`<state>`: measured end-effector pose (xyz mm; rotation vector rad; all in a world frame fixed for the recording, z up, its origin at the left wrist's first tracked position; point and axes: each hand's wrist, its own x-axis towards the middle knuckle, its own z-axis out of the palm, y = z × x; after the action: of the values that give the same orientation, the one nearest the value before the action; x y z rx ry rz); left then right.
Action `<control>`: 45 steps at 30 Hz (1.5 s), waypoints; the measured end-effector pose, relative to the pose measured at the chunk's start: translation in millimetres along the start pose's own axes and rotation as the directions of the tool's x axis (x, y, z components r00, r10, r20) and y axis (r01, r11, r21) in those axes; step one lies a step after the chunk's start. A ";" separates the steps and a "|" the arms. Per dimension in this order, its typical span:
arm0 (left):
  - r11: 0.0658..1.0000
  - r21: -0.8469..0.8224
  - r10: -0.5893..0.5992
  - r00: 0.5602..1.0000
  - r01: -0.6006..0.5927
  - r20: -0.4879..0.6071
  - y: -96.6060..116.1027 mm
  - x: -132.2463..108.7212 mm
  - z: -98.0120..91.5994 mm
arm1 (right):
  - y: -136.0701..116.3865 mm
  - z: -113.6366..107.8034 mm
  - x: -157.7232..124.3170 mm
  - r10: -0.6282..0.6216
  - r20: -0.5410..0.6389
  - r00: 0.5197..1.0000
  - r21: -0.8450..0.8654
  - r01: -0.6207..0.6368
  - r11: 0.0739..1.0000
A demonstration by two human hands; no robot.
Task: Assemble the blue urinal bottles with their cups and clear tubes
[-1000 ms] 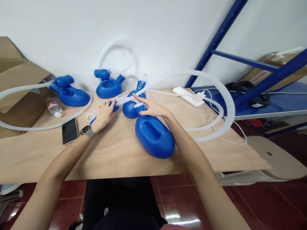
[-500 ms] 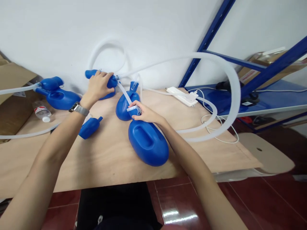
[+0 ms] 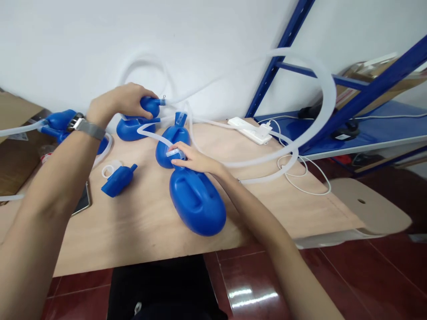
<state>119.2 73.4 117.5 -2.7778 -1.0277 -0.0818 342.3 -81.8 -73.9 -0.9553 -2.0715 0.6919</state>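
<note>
My left hand [image 3: 131, 101] grips a rounded blue part [image 3: 151, 106] with a clear hose [image 3: 200, 89] clamped to its spout, above a blue bottle [image 3: 128, 130] at the wall. My right hand [image 3: 187, 158] is closed around the neck of a larger blue bottle [image 3: 197, 202], which lies near the table's front edge; a pale cap or strap shows at the neck. Behind it stands another blue bottle [image 3: 172, 141]. A loose blue spout piece [image 3: 118, 180] lies on the table to the left, beside a clear ring [image 3: 107, 171].
A white power strip [image 3: 250, 130] with cables lies at the back right, near a blue shelf [image 3: 380, 131]. Hoses loop over the table [image 3: 143, 231]. More blue bottles, a phone [image 3: 83, 200] and a cardboard box [image 3: 20, 155] are at the left.
My left hand has raised the blue part off the bottle below and turned it. My right hand still holds the bottle neck. The phone and clear ring now show, and the view has shifted slightly.
</note>
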 end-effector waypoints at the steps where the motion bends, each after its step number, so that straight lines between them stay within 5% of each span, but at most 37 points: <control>1: 1.000 0.011 0.003 1.000 -0.004 0.031 -0.9 6.2 8.1 | -1.6 0.8 0.1 0.005 0.030 1.000 0.018 -0.005 1.000; 5: 0.998 -0.039 0.051 0.984 -0.045 0.171 3.0 26.8 47.6 | -4.8 6.3 1.9 0.050 0.081 0.995 0.072 -0.055 0.996; 11: 0.978 -0.169 0.138 0.988 -0.124 0.076 25.0 42.5 75.7 | -9.6 16.8 2.0 0.048 0.051 0.998 0.100 -0.053 0.994; 14: 0.962 -0.214 0.179 0.984 -0.171 0.022 31.0 48.1 77.0 | -13.2 18.9 0.0 0.110 -0.097 0.989 -0.059 -0.116 0.991; 17: 0.956 -0.219 0.194 0.980 -0.196 -0.033 33.5 50.6 78.4 | -7.8 19.2 0.1 0.283 -0.306 0.909 -0.128 -0.334 0.934; 21: 0.925 -0.287 0.231 0.969 -0.247 -0.088 40.1 51.1 82.3 | 12.5 19.1 4.2 0.457 -0.146 0.878 -0.047 -0.467 0.883; 31: 0.933 -0.203 0.238 0.932 -0.298 -0.274 56.3 58.0 100.8 | 33.7 13.4 7.7 0.382 -0.134 0.914 -0.016 -0.388 0.922; 35: 0.925 -0.159 0.251 0.870 -0.344 -0.424 63.8 31.9 94.0 | 19.5 17.0 3.7 0.388 -0.266 0.882 -0.081 -0.422 0.903; 39: 0.942 -0.171 0.162 0.837 -0.289 -0.523 80.2 -29.2 93.4 | 2.5 23.2 0.3 0.281 -0.438 0.854 -0.181 -0.390 0.903; 45: 0.899 -0.169 0.308 0.859 -0.403 -0.410 84.6 -112.0 110.4 | -4.6 32.0 9.3 0.204 -0.324 0.924 -0.045 -0.230 0.972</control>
<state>88.0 -40.9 -16.1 -2.9516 -0.4174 -0.7063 310.7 -82.1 -85.5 -1.2696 -1.7365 0.5251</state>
